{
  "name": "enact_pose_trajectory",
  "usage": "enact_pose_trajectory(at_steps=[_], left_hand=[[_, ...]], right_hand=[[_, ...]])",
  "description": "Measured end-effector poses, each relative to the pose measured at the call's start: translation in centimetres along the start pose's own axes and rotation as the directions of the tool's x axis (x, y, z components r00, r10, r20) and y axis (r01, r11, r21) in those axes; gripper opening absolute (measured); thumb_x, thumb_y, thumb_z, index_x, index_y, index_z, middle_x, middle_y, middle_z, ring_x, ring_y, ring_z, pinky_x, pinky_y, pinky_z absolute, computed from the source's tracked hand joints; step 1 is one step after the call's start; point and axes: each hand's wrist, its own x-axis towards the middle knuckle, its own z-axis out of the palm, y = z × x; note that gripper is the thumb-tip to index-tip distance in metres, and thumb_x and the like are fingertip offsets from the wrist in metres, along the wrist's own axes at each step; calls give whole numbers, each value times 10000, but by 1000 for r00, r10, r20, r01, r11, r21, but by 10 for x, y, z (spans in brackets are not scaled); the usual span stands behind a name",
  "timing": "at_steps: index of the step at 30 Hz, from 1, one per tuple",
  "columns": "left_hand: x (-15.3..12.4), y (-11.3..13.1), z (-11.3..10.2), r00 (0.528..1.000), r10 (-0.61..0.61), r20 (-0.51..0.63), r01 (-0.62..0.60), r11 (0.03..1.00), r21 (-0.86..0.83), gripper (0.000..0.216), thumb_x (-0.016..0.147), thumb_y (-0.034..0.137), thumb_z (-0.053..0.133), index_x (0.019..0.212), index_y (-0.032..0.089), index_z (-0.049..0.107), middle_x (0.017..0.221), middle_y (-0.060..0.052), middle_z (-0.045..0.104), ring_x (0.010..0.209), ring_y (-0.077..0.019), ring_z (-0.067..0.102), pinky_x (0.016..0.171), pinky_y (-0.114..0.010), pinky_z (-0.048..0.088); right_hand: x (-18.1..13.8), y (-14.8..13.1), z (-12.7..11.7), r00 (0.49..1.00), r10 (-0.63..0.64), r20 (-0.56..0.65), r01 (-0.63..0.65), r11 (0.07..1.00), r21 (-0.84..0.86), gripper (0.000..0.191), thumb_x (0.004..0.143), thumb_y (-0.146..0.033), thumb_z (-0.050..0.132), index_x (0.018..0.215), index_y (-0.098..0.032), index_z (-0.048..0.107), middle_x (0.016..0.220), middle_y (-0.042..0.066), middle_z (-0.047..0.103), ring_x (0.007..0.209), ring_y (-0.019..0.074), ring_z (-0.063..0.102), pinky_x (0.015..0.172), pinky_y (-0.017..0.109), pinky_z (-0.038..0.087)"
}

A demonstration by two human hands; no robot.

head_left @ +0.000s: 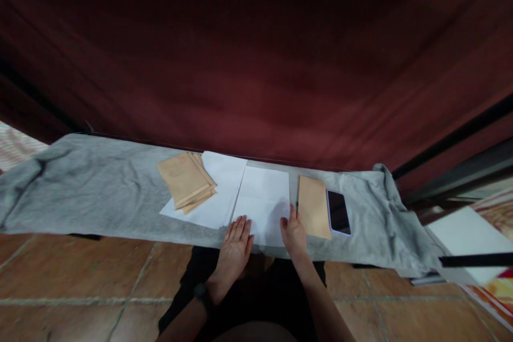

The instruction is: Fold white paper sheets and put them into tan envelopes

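Note:
A white sheet of paper (262,189) lies directly before me, with a faint crease across its middle. My left hand (235,243) rests flat near its lower left corner, fingers stretched out. At the sheet's lower right edge is my right hand (294,232), its thumb over the paper and apart from its forefinger; no object shows in it. Just right of that hand lies a brown envelope (315,206). To the left, more white sheets (224,171) lie partly under a fanned pile of brown envelopes (184,179).
A grey cloth (108,187) covers the long narrow work surface. A phone (339,212) lies right of the single envelope. Dark red fabric (256,91) rises behind the far edge. Tiled floor (92,278) shows below, and a white panel (468,235) stands at far right.

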Motion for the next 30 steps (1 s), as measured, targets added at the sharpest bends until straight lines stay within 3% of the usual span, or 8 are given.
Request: enact_pose_trajectory(at_steps=[2,4,8,13,17,21,30], left_hand=[[5,1,-1,1000,0,-1,0,1000,-3,445,1013,299,403,1412,153,537,1480,-148,538,1409,-284,465,1158,-495,408],[13,3,1,1000,12,-3,-12,1000,-19,466,1013,293,390,1444,153,503,1506,-143,510,1434,-275,431,1172,-488,391],[32,11,14,997,74,32,-72,996,-50,550,980,199,371,1523,116,380,1577,-147,410,1489,-248,334,1207,-463,337],[54,16,38,980,176,92,-174,984,-36,691,917,182,429,1580,124,247,1612,-159,339,1521,-264,250,1233,-505,247],[67,12,43,993,55,101,-58,998,27,623,940,136,329,1559,80,292,1598,-177,357,1523,-253,240,1233,-504,234],[72,1,38,997,-52,50,51,999,17,600,994,280,332,1540,33,318,1593,-204,346,1518,-274,251,1230,-496,252],[55,-7,26,986,-164,-39,165,986,11,621,980,306,374,1539,40,330,1581,-215,366,1499,-310,296,1217,-518,282]], right_hand=[[-7,-3,2,995,-93,-44,84,982,-167,516,960,-242,420,1462,-123,443,1367,235,559,1230,365,570,990,529,491],[-13,-9,8,980,-195,-46,181,959,-218,493,989,-252,403,1470,-151,441,1461,216,498,1325,358,492,1035,548,468],[-19,-28,29,946,-316,64,322,941,-106,476,1035,-266,321,1475,-148,460,1519,148,480,1423,262,413,1135,473,421],[-5,-43,49,928,-337,155,353,932,-85,514,1058,-308,245,1509,-148,434,1540,100,477,1463,205,371,1210,426,337],[11,-34,48,928,-349,129,370,903,-217,504,1059,-282,268,1489,-96,454,1551,155,448,1477,245,352,1220,480,290],[17,-20,44,925,-372,76,377,878,-293,527,1053,-309,337,1521,-71,388,1579,190,385,1477,274,349,1204,503,305],[14,-11,51,948,-311,-72,272,906,-325,591,1049,-350,345,1562,-60,295,1579,229,366,1469,326,354,1166,535,336]])
